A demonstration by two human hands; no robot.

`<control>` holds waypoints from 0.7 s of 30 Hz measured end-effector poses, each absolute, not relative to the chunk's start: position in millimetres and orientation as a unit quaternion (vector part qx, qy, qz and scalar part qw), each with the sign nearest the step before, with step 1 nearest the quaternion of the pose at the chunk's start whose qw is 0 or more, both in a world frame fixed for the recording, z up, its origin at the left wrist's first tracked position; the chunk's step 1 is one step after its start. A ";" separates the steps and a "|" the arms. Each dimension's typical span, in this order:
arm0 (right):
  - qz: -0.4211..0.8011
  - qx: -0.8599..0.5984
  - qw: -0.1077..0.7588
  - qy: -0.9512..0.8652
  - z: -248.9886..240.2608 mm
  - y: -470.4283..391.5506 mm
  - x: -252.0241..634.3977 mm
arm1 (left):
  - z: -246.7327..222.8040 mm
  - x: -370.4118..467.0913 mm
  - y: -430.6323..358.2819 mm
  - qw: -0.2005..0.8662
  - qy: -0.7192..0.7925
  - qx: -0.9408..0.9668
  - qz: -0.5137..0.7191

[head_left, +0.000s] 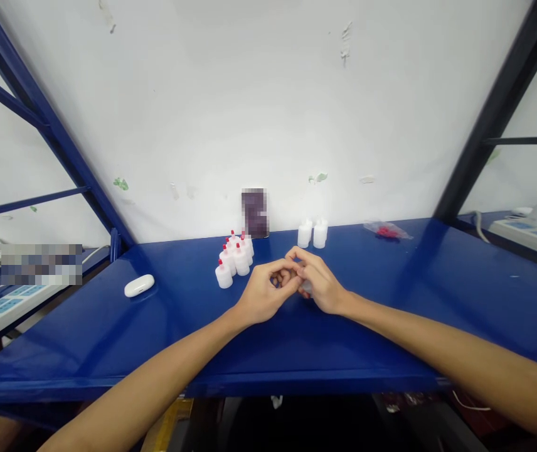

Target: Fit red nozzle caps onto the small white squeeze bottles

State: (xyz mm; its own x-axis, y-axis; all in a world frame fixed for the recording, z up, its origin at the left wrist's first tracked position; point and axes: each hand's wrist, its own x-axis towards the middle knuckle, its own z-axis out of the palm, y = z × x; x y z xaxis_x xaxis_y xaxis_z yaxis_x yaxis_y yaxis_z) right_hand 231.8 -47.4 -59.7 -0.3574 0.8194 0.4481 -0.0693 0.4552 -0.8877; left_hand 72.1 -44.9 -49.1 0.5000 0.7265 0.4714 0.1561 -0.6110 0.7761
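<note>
From the head camera, saw a glossy dark-blue surface (184, 351) running back to a scuffed white wall (231, 81), with one dark panel (255, 213), blurred out in blocks, standing upright against that wall. Noticed two green scraps (120, 184) on the wall, one left of the panel and one right. Made out one slanting blue post (61, 144) far left of the panel and one black post (489, 113) far right, with a power strip (9, 307) beyond each.

Counted at least seven red-tipped white bottles (241, 262), bunched upright in front of the panel and slightly left, overlapping too much for an exact number. Counted two plain white bottles (320, 236) side by side to the right of the panel, with parts of others showing just behind. Found one rounded white case (139, 285) forward and left of the panel, and one clear bag (404, 233) of red bits (388, 232), too blurred to count, well to the right.

Counted two bare hands, left hand (266, 292) and right hand (322, 285), meeting in front of the panel and a little right. Saw the right hand curled around one small pale piece (306, 287), mostly hidden by fingers. Saw the left hand's thumb and fingertips bent in against the right's; could not tell whether pinching anything.
</note>
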 end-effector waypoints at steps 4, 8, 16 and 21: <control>0.402 -0.276 0.496 -0.718 -59.7 -49.0 231.4 | -51.1 73.6 -45.8 0.329 0.278 0.807 0.403; 0.386 -0.283 0.491 -0.728 -58.0 -46.1 230.8 | -43.1 63.5 -40.2 0.269 0.276 0.807 0.448; 0.255 -0.389 0.445 -0.765 -59.0 -39.6 238.6 | -5.5 -39.8 -9.8 -0.110 0.328 0.775 0.529; 0.252 -0.385 0.430 -0.777 -60.9 -34.9 235.1 | -15.6 -69.6 2.5 -0.093 0.409 0.768 0.484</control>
State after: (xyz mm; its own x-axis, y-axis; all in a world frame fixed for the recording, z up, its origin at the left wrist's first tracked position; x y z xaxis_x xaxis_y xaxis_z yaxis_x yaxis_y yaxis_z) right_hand 235.1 -34.9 -60.9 -0.3326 0.8152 0.4743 0.3822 0.5762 -0.7224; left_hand -69.6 2.5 -15.6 0.1966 0.5383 0.8195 0.7186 -0.6477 0.2530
